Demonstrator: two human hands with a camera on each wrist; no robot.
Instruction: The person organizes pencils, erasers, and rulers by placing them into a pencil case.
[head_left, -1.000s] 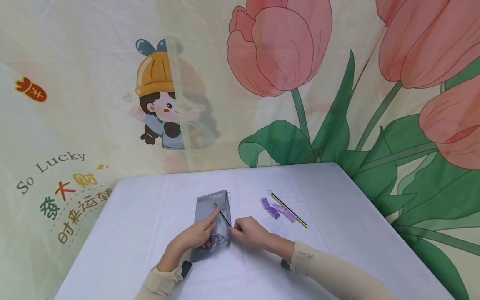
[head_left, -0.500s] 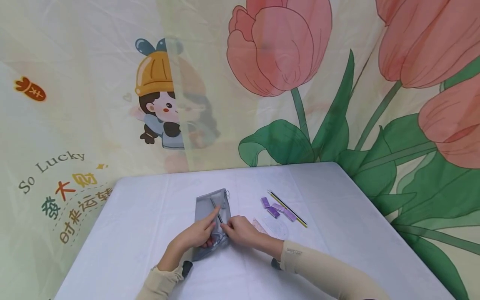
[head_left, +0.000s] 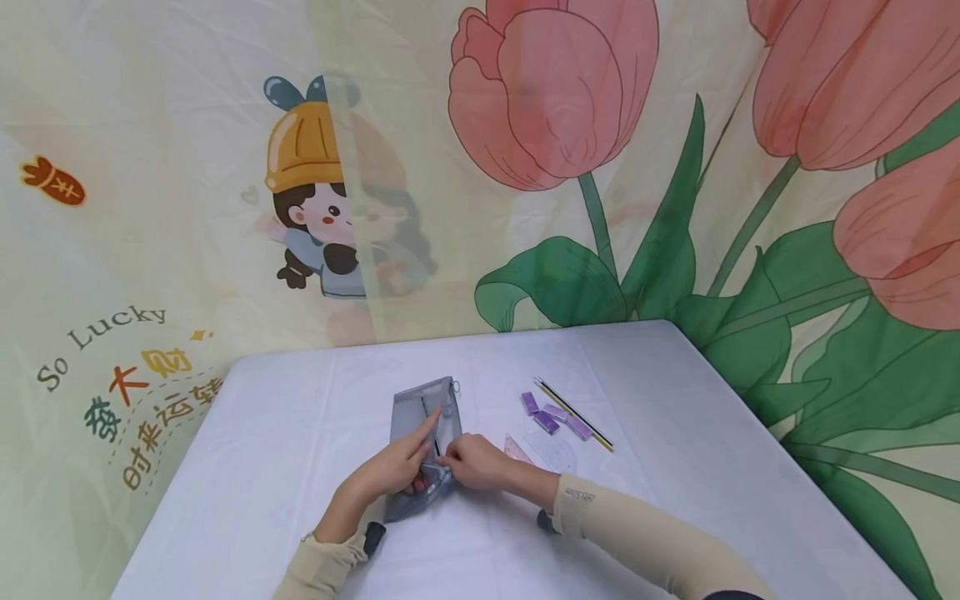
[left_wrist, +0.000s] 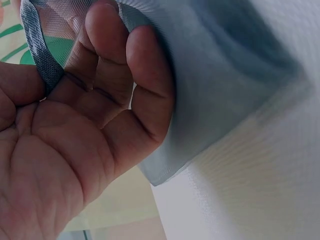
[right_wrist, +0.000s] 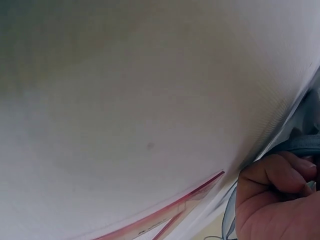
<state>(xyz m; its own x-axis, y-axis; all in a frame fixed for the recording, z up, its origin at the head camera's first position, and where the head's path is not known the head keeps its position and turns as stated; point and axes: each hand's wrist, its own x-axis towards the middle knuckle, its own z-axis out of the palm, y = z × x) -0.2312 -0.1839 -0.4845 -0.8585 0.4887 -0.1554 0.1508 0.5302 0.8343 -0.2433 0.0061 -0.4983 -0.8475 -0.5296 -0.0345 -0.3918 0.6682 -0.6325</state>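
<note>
A grey mesh pencil case (head_left: 408, 410) lies on the white table, its long side running away from me. My left hand (head_left: 390, 471) grips the case by its edge, index finger stretched out over the mesh. In the left wrist view, the bound edge of the pencil case (left_wrist: 37, 42) sits between thumb and fingers, and the other fingers curl against the mesh. My right hand (head_left: 480, 461) pinches the near end of a dark pencil (head_left: 438, 448) at the case's right side. Most of the pencil's length shows through the mesh. In the right wrist view, curled fingers (right_wrist: 280, 172) meet the case's edge.
Right of the case lie several purple erasers (head_left: 546, 422) and striped pencils (head_left: 573, 413). Nearer my right forearm are a pink-edged set square (head_left: 516, 450) and a clear protractor (head_left: 555, 454). A printed tulip curtain (head_left: 555, 100) hangs behind the table (head_left: 285, 433).
My right hand has moved left to the case, and the pencil has slid farther under the mesh. The set square and protractor have come out from behind the right hand. My left hand stays put.
</note>
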